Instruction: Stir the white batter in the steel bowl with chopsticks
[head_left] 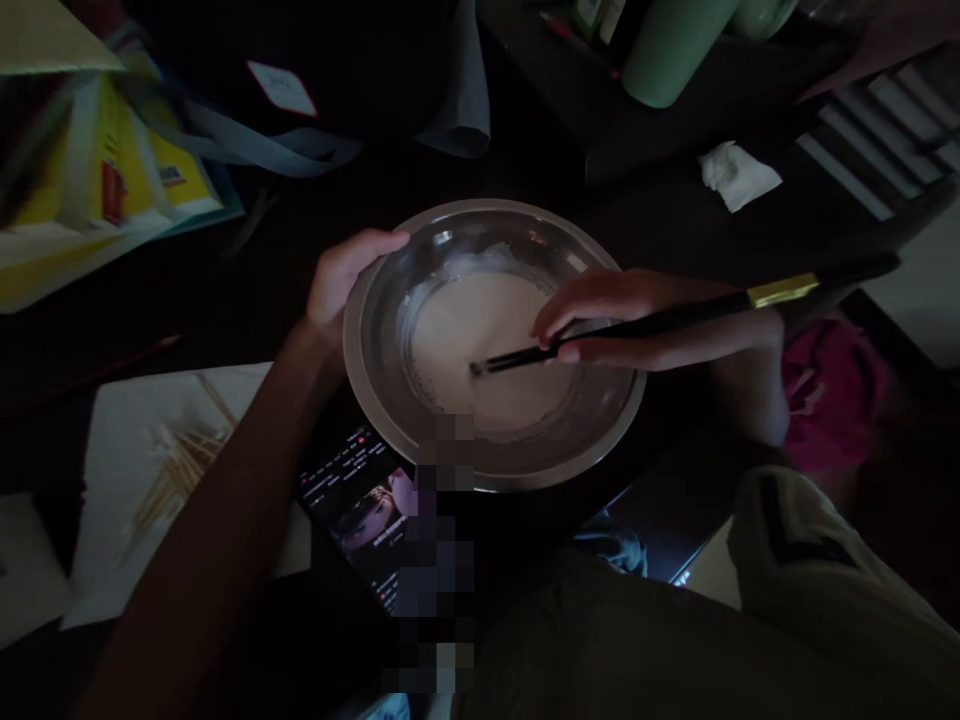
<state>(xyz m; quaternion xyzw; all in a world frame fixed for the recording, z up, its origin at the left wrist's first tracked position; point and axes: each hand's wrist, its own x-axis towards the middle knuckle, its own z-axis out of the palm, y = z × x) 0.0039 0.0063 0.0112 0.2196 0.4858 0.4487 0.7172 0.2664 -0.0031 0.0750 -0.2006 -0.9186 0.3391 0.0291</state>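
Observation:
A wide metal bowl [380, 350] stands on the dark table, with a smooth pale beige liquid [465, 315] in its bottom. My left hand [341, 275] grips the bowl's left rim, the thumb laid over the edge and the other fingers hidden beneath. In my right hand [611, 310] are black chopsticks [660, 322] with a gold band near the thick end. That hand is over the right side of the bowl, and the chopsticks slant down to the left. Their tips are at the liquid, near the middle of the bowl.
A lit phone [367, 510] lies just below the bowl. Several thin wooden sticks [180, 470] rest on white paper [112, 420] at left. Crumpled tissue [739, 178], a green cylinder [675, 50] and a dark bag [360, 60] are farther back. Yellow packaging [82, 150] sits upper left.

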